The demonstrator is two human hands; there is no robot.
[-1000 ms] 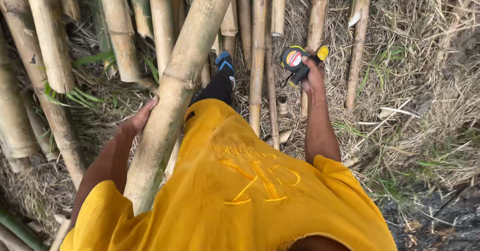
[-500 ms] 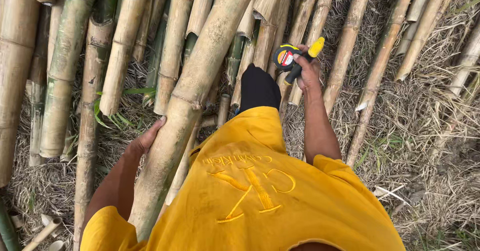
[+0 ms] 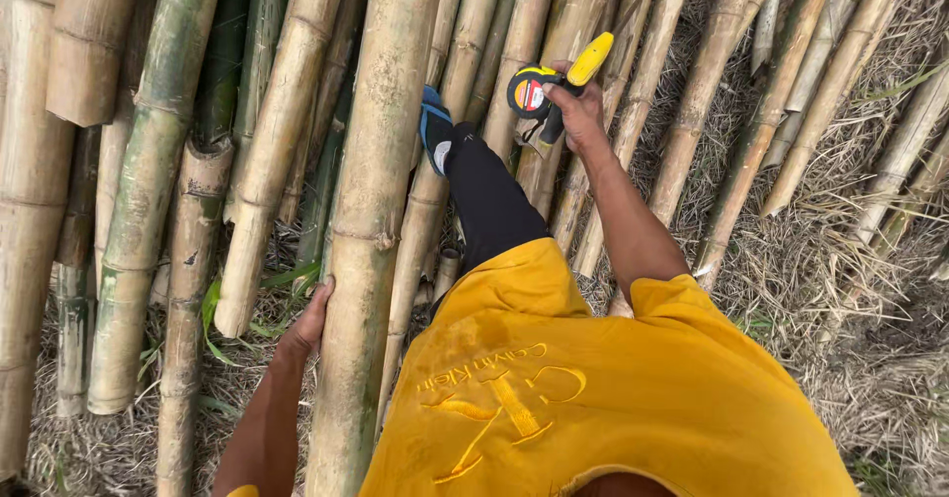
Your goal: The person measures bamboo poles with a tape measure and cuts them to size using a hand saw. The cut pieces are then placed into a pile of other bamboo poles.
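Change since earlier frame: view swung left, more of the pole stack now showing on the left; right hand with its tools carried farther out and higher; blue shoe back in sight at the end of the dark trouser leg.
Near edge: yellow shirt [image 3: 593, 398] filling the lower middle, embroidered design on it; dry straw [image 3: 870, 359] on the ground to the right.
Left hand [image 3: 308, 324]: near left, fingers curled against the left side of the thick bamboo pole [image 3: 371, 220], thumb side hidden behind it; gripping or merely pressing, cannot tell.
Thick bamboo pole: raised above the rest, running from near left up to the far middle, tan with dark mottling and a node ring just above the hand.
Middle: dark trouser leg [image 3: 489, 205] stretched forward, blue shoe [image 3: 435, 131] planted on the lying poles just right of the thick pole.
Right hand [image 3: 573, 111]: right of the shoe and slightly farther, closed around a yellow-and-black tape measure [image 3: 529, 91] and a yellow-handled tool [image 3: 588, 60], handle sticking up and right past the knuckles.
Far and sides: stacked bamboo poles [image 3: 158, 161] lying side by side, greener ones to the left, thinner tan ones fanning off to the far right over the straw.
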